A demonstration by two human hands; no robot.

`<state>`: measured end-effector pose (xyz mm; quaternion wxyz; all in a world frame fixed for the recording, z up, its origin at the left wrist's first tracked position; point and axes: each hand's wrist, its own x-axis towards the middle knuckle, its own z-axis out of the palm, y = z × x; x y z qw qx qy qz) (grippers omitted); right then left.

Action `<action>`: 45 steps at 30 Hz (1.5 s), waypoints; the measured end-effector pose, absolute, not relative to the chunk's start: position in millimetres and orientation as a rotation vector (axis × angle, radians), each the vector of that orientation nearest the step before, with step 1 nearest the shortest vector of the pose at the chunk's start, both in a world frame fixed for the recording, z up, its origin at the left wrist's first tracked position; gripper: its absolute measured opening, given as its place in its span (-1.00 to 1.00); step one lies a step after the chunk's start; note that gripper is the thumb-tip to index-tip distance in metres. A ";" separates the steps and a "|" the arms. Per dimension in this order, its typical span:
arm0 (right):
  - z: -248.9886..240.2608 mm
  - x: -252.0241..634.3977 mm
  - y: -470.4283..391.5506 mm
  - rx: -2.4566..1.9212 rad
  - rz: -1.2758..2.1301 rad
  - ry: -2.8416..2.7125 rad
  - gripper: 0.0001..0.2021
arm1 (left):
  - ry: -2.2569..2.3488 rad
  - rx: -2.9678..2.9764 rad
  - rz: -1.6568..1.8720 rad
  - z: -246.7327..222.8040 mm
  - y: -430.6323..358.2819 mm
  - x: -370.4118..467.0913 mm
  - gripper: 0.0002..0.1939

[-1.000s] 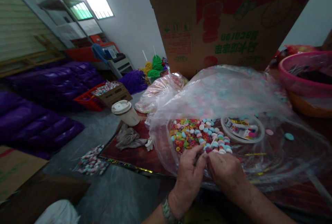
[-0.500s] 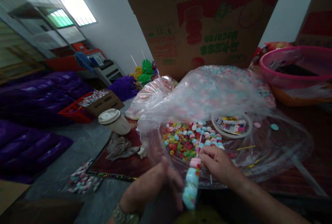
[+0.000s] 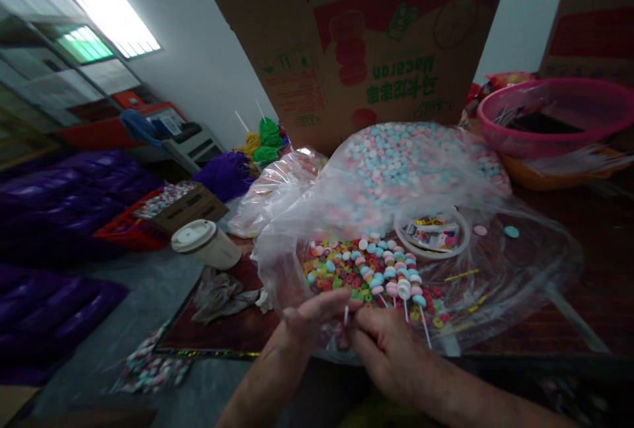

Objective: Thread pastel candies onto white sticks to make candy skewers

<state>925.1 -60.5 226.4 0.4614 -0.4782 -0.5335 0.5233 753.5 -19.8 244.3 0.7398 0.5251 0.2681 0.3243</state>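
Observation:
My left hand (image 3: pixel 310 325) is stretched out, fingers long and nearly flat, its fingertips meeting my right hand. My right hand (image 3: pixel 389 342) is closed, with thumb and fingers bent around a candy skewer. Only the skewer's white stick (image 3: pixel 346 314) shows clearly, poking up between the hands; its candies are mostly hidden. Just beyond lie finished-looking skewers of pastel candies (image 3: pixel 391 273), white sticks pointing towards me. They rest on a pile of coloured gummy rings (image 3: pixel 349 277) inside a clear plastic bag.
A large bag of pastel candies (image 3: pixel 391 157) lies behind, before a cardboard box (image 3: pixel 347 98). A round clear tub (image 3: pixel 465 233) holds small packets. On the left are a lidded paper cup (image 3: pixel 218 249) and a crumpled cloth (image 3: pixel 218 292); a pink basin (image 3: pixel 545 141) stands right.
My hands have come together, and the blue and pink candies of the held skewer have gone out of sight. My view has shifted a little to the right.

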 end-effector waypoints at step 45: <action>163.5 1025.3 -157.2 -1.437 0.748 -0.699 -0.78 | 0.533 2.467 0.103 183.2 -51.4 847.2 -0.75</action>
